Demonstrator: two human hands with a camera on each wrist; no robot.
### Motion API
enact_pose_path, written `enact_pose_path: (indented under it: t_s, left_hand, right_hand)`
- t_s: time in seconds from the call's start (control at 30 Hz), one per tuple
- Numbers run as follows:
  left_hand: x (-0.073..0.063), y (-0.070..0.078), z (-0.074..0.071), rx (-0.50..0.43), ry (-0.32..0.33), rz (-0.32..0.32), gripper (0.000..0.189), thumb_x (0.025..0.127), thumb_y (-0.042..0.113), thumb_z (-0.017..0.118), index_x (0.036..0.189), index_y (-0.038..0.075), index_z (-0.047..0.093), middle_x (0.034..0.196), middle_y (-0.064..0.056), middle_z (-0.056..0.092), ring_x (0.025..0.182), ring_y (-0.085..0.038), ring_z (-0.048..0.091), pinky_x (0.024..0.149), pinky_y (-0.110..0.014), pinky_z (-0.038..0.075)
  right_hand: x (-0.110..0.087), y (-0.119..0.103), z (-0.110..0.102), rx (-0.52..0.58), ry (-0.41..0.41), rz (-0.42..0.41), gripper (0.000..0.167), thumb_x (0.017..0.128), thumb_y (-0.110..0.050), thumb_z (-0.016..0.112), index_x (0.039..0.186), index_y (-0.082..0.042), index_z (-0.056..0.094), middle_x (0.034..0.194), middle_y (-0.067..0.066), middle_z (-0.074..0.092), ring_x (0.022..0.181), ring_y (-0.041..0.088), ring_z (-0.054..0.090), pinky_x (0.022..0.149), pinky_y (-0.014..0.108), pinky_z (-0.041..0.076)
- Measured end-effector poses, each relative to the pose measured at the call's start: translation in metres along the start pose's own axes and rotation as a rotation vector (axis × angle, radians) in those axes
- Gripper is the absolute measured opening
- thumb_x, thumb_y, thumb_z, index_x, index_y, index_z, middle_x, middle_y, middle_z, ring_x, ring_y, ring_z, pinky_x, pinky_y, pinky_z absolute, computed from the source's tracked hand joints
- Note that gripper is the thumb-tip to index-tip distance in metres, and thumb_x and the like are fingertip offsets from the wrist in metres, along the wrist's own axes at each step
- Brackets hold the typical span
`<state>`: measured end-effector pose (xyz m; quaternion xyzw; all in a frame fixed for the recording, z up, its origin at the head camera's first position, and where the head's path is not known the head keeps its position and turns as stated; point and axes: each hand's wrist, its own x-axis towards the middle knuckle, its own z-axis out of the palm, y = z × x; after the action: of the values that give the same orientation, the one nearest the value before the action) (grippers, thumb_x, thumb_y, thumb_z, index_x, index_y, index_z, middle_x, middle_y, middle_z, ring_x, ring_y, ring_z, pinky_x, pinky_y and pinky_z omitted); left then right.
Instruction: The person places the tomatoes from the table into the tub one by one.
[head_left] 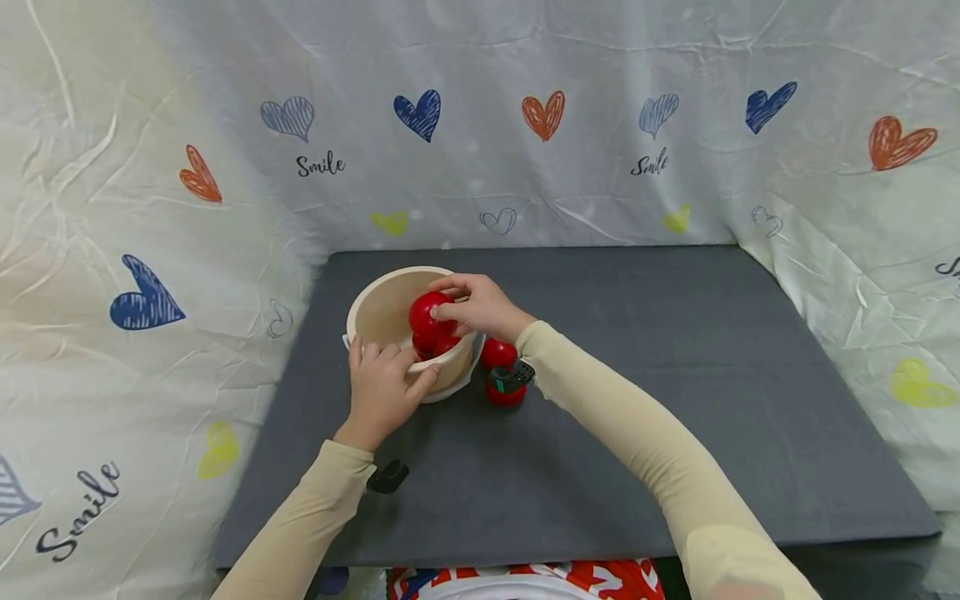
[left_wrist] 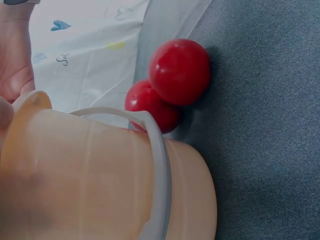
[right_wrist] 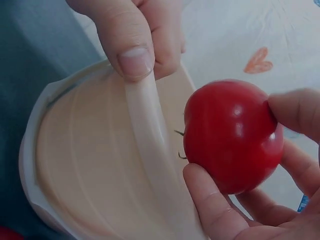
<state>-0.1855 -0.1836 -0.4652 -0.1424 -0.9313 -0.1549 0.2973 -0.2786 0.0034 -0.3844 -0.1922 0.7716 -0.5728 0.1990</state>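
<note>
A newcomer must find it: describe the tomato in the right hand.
On the dark gray table stands a cream bucket. At its mouth, the right hand holds a shiny red tomato. Only this tomato is gripped; its red neighbours lie in the bucket or on the table.

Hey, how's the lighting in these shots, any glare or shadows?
Head view: bright, unevenly lit sheet; left wrist view: dimmer, with small highlights on the two loose tomatoes and soft shadows beside them on the table; right wrist view: also dim, with pale glare spots on the held tomato.
</note>
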Motion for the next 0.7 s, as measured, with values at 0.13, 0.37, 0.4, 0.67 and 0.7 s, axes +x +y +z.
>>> enact_pose_path:
  t_s: [0.13,0.37,0.4,0.67,0.7]
  left_hand:
    - [-0.0001,0.0003,0.0004,0.004,0.008,0.005,0.036,0.089,0.04,0.064,0.077,0.006,0.07,0.078,-0.018,0.069,0.081,-0.04,0.057,0.111,-0.076,0.027]
    - [-0.0004,0.0004,0.0013,0.002,-0.001,-0.006,0.037,0.09,0.04,0.061,0.077,0.007,0.069,0.08,-0.017,0.07,0.081,-0.038,0.056,0.112,-0.075,0.027]
    - [-0.0004,0.0004,0.0012,0.001,-0.003,-0.008,0.037,0.09,0.04,0.061,0.077,0.007,0.069,0.08,-0.017,0.07,0.081,-0.039,0.057,0.112,-0.075,0.027]
    - [-0.0006,0.0001,0.0013,-0.002,0.0,-0.009,0.036,0.09,0.04,0.061,0.077,0.007,0.069,0.08,-0.017,0.07,0.081,-0.038,0.056,0.112,-0.075,0.026]
    - [-0.0007,0.0003,0.0011,-0.003,0.0,-0.008,0.037,0.091,0.04,0.06,0.077,0.007,0.069,0.08,-0.017,0.07,0.081,-0.038,0.056,0.112,-0.075,0.026]
  right_hand:
    - [0.0004,0.0034,0.0012,0.033,0.026,0.025,0.044,0.094,-0.014,0.067,0.138,-0.009,0.06,0.136,0.019,0.062,0.108,0.034,0.071,0.089,0.047,0.061]
    - [0.0024,0.0091,0.0029,0.051,0.053,0.033,0.042,0.096,-0.014,0.066,0.137,-0.008,0.06,0.14,0.023,0.058,0.115,0.044,0.068,0.095,0.054,0.056]
    - [0.0023,0.0092,0.003,0.053,0.054,0.032,0.042,0.096,-0.014,0.066,0.137,-0.008,0.06,0.14,0.023,0.058,0.115,0.045,0.067,0.096,0.054,0.056]
    - [0.0007,0.0087,0.0035,0.052,0.066,0.033,0.041,0.096,-0.014,0.067,0.135,-0.008,0.062,0.134,0.019,0.062,0.112,0.04,0.07,0.091,0.046,0.06]
    - [0.0005,0.0086,0.0031,0.052,0.066,0.031,0.04,0.096,-0.014,0.067,0.135,-0.008,0.062,0.134,0.018,0.063,0.111,0.039,0.071,0.09,0.046,0.06]
